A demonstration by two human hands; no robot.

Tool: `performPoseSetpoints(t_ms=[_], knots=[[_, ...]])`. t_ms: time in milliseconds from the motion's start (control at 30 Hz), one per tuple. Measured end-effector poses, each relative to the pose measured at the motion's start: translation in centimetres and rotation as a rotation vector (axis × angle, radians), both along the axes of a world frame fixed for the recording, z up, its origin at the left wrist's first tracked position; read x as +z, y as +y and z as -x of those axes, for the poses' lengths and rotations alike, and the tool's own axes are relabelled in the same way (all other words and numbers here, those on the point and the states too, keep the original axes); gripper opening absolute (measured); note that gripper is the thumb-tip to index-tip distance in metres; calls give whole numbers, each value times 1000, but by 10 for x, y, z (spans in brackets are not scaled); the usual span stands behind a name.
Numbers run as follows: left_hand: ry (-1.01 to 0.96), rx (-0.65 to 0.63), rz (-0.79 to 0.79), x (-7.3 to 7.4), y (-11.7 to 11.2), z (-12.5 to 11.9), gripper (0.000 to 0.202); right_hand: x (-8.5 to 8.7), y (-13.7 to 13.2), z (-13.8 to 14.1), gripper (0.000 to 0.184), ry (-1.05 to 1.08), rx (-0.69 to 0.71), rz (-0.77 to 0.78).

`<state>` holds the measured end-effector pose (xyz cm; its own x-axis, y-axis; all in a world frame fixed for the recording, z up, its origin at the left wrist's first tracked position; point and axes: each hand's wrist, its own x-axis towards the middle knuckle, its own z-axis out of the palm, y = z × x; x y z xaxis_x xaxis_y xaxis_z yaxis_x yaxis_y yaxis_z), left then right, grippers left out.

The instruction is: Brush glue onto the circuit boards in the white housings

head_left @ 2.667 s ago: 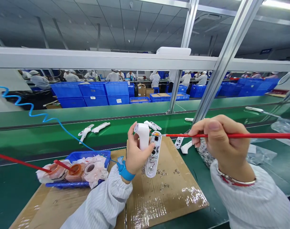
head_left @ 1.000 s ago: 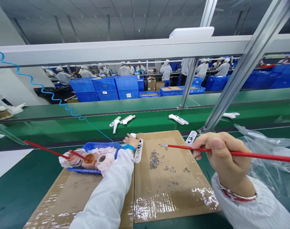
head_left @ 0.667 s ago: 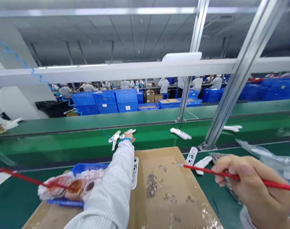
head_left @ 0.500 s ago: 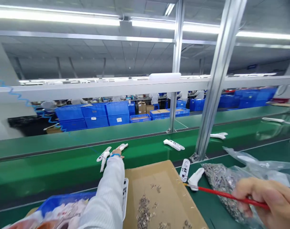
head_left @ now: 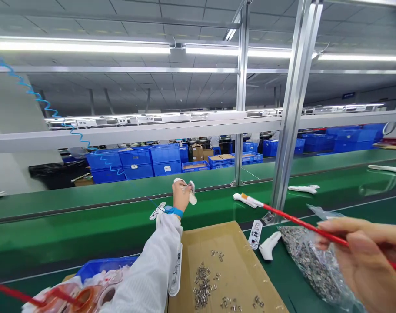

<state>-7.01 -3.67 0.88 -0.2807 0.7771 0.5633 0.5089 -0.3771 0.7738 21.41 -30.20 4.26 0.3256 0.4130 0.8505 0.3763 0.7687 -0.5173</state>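
My left hand (head_left: 181,195) is stretched far out over the green conveyor belt (head_left: 87,226) and is closed round a white handheld device (head_left: 188,190), lifted off the belt. A blue wrist strap (head_left: 173,211) with a coiled blue cord sits on that wrist. My right hand (head_left: 364,256) at the lower right pinches a thin red brush (head_left: 292,219), its tip pointing left over the belt. Another white device (head_left: 156,211) lies on the belt just left of my left wrist. A white half-shell with a circuit board (head_left: 175,271) lies at the edge of the cardboard sheet (head_left: 240,256).
Small metal parts (head_left: 202,287) are scattered on the cardboard. A clear bag of metal parts (head_left: 310,261) lies at right, with two white shells (head_left: 262,239) beside it. A blue tray (head_left: 96,269) holds tape rolls at lower left. Aluminium posts (head_left: 287,126) rise from the bench. Workers and blue crates fill the background.
My left hand set down the device it held, reached out to the belt and lifted a white device off it. The right hand kept the brush, swinging its tip up.
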Motion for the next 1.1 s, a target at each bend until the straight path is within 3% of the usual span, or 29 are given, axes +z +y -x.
performPoseSetpoints(t_ms=[67, 167, 300, 433, 567, 733, 833, 933, 1100], knots=[[-27, -100, -76, 10, -25, -10, 23, 14, -2, 19, 12, 63, 32, -5], [-49, -253, -162, 20, -71, -19, 26, 25, 0, 38, 23, -23, 113, -38], [-45, -400, -230, 29, -126, -20, 25, 21, -1, 50, 25, -166, 123, -88], [40, -443, -349, 34, -158, -15, 25, 18, -9, 57, 23, -323, 72, -110], [57, -476, -373, 36, -174, -13, 25, 22, -14, 64, 24, -396, 49, -100], [58, -420, -356, 39, -186, -13, 25, 29, -18, 71, 25, -536, -11, -65], [48, -418, -241, 38, -189, -12, 24, 32, -22, 72, 20, -721, -9, -62], [84, -452, -126, 36, -188, -10, 25, 34, -24, 66, 15, -914, 90, -48], [87, -588, 83, 31, -180, -7, 29, 33, -19, 42, 14, -1154, 163, 152]])
